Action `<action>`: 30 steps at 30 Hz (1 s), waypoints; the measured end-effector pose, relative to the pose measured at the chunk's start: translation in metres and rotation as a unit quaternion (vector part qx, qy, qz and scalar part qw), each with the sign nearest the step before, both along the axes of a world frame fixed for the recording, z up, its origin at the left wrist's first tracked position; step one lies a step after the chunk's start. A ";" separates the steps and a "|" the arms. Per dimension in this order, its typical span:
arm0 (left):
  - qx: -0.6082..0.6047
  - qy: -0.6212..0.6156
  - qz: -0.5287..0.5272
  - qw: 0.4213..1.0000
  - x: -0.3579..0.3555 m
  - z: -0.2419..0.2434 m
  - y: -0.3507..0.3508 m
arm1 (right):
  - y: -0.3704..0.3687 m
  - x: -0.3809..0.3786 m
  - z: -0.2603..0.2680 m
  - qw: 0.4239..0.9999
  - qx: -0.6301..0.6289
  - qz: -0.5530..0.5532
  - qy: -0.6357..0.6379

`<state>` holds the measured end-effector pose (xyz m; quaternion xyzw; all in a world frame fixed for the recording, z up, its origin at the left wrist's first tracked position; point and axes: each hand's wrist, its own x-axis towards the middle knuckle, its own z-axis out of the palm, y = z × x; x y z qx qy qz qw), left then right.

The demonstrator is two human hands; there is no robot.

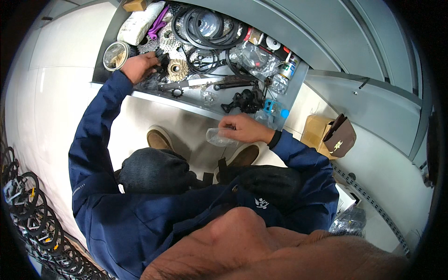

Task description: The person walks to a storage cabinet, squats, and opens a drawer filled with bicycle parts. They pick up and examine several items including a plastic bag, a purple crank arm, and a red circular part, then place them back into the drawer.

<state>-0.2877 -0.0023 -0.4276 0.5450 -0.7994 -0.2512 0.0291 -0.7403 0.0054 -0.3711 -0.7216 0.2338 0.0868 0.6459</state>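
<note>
My left hand (140,67) reaches into the left side of an open grey metal drawer (175,102), its fingers closed around a small black part (162,62). Just left of that hand stands a round clear-lidded jar (115,56). A gold-coloured sprocket cassette (177,69) lies to the right of the black part, with silver cassettes (171,40) behind it. In front of the drawer, above the floor, my right hand (241,128) holds a small clear plastic bag (218,137). What the bag contains, if anything, cannot be made out.
Coiled black cables (210,28), a crank arm (232,84), black parts (246,100) and a white-wrapped package (140,23) share the drawer. On the right floor sits a cardboard box (315,131) beside a brown bag (341,138). Bicycles (38,213) line the lower left.
</note>
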 end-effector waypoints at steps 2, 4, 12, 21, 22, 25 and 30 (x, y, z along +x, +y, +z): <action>-0.023 0.064 0.013 0.998 0.004 0.003 -0.001 | -0.001 0.000 0.000 1.000 0.018 0.017 0.015; -0.030 0.119 0.037 0.992 0.005 0.001 -0.003 | -0.001 -0.001 0.000 0.999 0.020 0.030 0.026; -0.105 0.177 0.147 0.968 0.012 -0.005 0.008 | -0.004 0.001 0.000 0.997 0.037 0.043 0.060; 0.016 0.269 0.308 0.912 0.007 -0.015 0.020 | -0.001 -0.003 -0.015 0.997 0.066 0.005 0.029; 0.040 0.256 0.328 0.909 0.008 -0.012 0.017 | -0.001 -0.003 -0.016 0.997 0.066 0.008 0.034; -0.234 0.126 0.134 0.955 0.007 0.000 0.008 | -0.003 -0.004 -0.017 0.997 0.065 0.013 0.043; -0.088 0.011 0.095 0.991 0.001 0.019 0.014 | -0.004 -0.004 -0.015 0.997 0.068 0.007 0.032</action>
